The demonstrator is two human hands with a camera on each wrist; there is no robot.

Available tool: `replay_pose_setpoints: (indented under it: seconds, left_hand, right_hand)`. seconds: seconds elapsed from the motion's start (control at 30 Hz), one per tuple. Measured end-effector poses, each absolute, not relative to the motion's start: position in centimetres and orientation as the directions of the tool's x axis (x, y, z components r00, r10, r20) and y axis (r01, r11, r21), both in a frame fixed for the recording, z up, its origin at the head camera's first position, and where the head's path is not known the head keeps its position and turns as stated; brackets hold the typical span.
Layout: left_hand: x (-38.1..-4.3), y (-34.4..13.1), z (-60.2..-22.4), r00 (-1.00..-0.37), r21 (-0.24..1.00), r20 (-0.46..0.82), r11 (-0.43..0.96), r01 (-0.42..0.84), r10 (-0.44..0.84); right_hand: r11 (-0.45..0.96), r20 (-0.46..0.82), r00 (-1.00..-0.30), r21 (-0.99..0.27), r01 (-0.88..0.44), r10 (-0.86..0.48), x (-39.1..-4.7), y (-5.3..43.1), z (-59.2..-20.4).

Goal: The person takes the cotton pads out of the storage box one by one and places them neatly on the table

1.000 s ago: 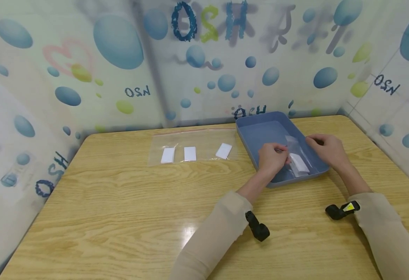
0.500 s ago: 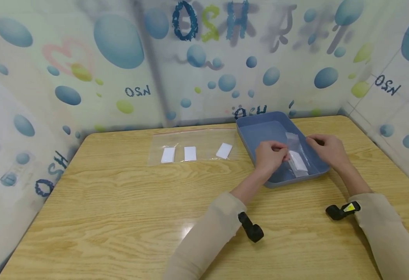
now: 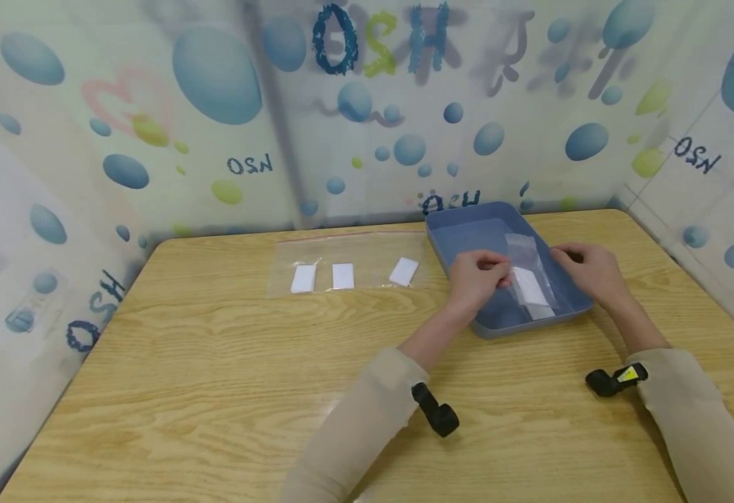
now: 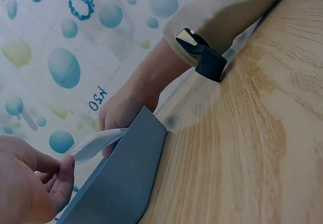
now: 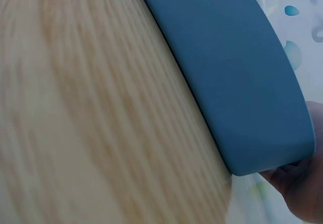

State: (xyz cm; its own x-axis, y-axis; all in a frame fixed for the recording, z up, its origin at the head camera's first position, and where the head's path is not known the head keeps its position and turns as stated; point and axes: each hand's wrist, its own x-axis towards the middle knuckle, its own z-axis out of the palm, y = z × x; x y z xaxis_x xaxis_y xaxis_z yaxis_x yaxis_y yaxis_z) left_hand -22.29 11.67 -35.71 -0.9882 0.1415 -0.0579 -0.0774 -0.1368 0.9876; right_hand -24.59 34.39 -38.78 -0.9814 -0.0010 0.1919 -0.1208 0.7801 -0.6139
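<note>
My left hand (image 3: 475,279) is over the left side of a blue-grey tray (image 3: 475,237). Its thumb and fingertips pinch the edge of a small clear plastic bag (image 3: 522,244) with a flat white piece (image 3: 531,286) inside. In the left wrist view the bag (image 4: 93,146) slants up from the tray to those fingertips. Another white piece (image 3: 541,312) shows below it on the tray floor. At the tray's right rim, my right hand (image 3: 595,272) grips the edge with thumb and fingers. The right wrist view shows mostly the tray's outer wall (image 5: 227,72), with that hand (image 5: 298,193) at its corner.
Left of the tray lies a large clear zip bag (image 3: 367,248) with three white rectangular pieces (image 3: 342,276) on it or in it. The wooden table (image 3: 216,377) meets a patterned wall covering (image 3: 354,168) at the back.
My left hand has moved left and slightly up, drawing the small bag a little leftward. The right hand stays on the tray rim, and the tray has hardly moved.
</note>
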Motion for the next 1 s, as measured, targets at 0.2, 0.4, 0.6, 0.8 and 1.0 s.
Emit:
replay_pose_setpoints:
  seconds: [0.2,0.4,0.6,0.8,1.0]
  left_hand:
    - [-22.4,10.5,-35.4,-0.985,0.987,-0.057,-0.143,-0.08,0.161]
    - [-22.7,9.5,-35.2,-0.985,0.986,-0.065,-0.14,-0.088,0.158]
    - [-22.8,8.3,-35.2,-0.982,0.988,-0.066,-0.128,-0.09,0.177]
    - [-23.0,6.9,-35.1,-0.983,0.991,-0.059,-0.108,-0.078,0.172]
    - [-23.2,5.7,-35.2,-0.986,0.994,-0.066,-0.073,-0.078,0.156]
  right_hand:
    - [0.777,0.185,-0.983,-0.619,-0.117,-0.001,-24.6,34.3,-38.8]
    - [0.775,0.18,-0.984,-0.622,-0.112,0.002,-24.6,34.3,-38.8]
    - [0.78,0.18,-0.984,-0.617,-0.108,0.006,-24.5,34.2,-38.7]
    - [0.781,0.186,-0.982,-0.615,-0.111,0.008,-24.4,34.1,-38.6]
    - [0.781,0.193,-0.981,-0.615,-0.112,0.011,-24.4,34.1,-38.7]
